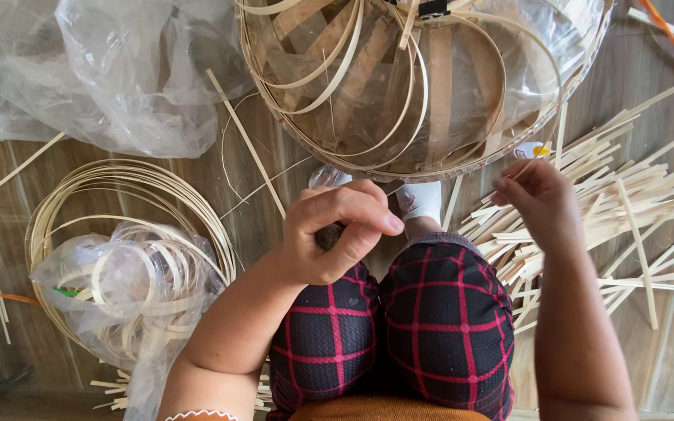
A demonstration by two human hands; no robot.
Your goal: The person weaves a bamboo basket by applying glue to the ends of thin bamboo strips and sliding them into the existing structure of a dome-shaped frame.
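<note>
Crosswise in left hand [335, 234], dark handle [329, 235].

Round frame [431, 86] lies on floor ahead of knees [399, 312]. Strip pile [626, 210] right of knees, right hand [536, 195] just beside it. Coiled hoops [118, 234] left, plastic bag [130, 292] on them. Left hand [337, 234] above left knee.

Left hand [337, 234]: fist curled, knuckles up, forearm angled in over knees | Right hand [536, 195]: fingertips pinched together, wrist bent, forearm extended straight forward | hands apart
</note>
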